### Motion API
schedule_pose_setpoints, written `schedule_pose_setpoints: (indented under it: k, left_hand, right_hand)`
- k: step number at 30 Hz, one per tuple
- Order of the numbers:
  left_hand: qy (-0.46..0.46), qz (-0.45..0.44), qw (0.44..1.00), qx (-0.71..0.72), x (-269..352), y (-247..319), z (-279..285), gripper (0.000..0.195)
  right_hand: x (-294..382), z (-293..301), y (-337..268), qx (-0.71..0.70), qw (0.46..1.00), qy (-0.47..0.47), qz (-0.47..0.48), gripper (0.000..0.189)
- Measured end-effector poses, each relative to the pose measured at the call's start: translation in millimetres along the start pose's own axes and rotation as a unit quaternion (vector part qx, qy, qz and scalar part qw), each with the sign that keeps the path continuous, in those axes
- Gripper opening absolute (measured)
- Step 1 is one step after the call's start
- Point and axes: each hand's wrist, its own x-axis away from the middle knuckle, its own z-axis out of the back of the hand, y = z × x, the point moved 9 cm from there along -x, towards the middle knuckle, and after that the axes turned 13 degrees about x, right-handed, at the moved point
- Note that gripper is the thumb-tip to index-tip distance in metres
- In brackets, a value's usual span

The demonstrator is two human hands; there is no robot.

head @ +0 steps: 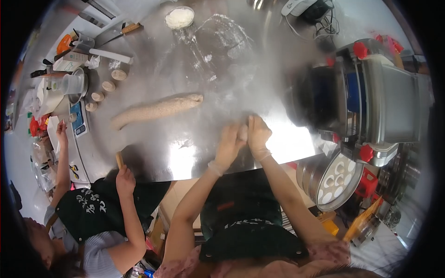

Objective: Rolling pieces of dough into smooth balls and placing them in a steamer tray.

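A small lump of dough [243, 132] sits between my hands, close above the front part of the steel worktable [222, 104]. My left hand [229, 142], in a clear thin glove, has its fingers around the lump. My right hand [259, 135], gloved as well, is curled right beside it with the thumb side up; whether it grips the dough is hidden. To the left of my hands, a long speckled dough log [156, 110] lies slantwise on the steel. Beyond its left end, several cut dough pieces [108, 86] are spaced out in a row.
At left a co-worker's hand [125, 180] holds a wooden-handled tool [120, 160]; the other reaches near a digital scale [80, 118] bearing a dough piece. A flour bowl [179, 19], a knife [130, 28] and a white rolling pin [110, 55] lie farther back. Right: a roller machine [382, 100], a steamer [311, 177].
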Motion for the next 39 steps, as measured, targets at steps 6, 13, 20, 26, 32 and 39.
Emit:
schedule_pose_setpoints:
  k: [6, 13, 20, 26, 32, 39]
  left_hand:
    - [-0.079, 0.044, 0.994, -0.056, -0.7, 3.0, -13.0, 0.055]
    - [-0.044, 0.041, 0.998, -0.020, 8.4, 0.4, -7.7, 0.050]
    - [-0.178, -0.004, 0.973, -0.149, 44.8, 13.8, -34.8, 0.055]
    - [-0.166, -0.112, 0.902, -0.384, -0.6, 58.9, -65.6, 0.075]
    - [-0.173, -0.084, 0.942, -0.276, 46.7, 18.1, -58.4, 0.049]
    - [0.210, 0.285, 0.891, 0.286, 43.1, 45.2, -33.7, 0.029]
  right_hand:
    - [26.1, -12.9, 21.7, -0.020, 0.988, -0.117, -0.098, 0.021]
    - [30.4, 1.2, 11.5, -0.019, 0.993, -0.095, -0.072, 0.024]
    - [68.7, 11.5, 30.0, -0.042, 0.978, -0.162, -0.127, 0.020]
    - [77.8, 29.5, 78.0, -0.126, 0.948, -0.122, -0.266, 0.023]
    - [88.3, 21.3, 94.7, -0.306, 0.848, -0.240, -0.361, 0.022]
    - [68.6, 45.0, 6.2, -0.609, 0.722, -0.170, -0.281, 0.048]
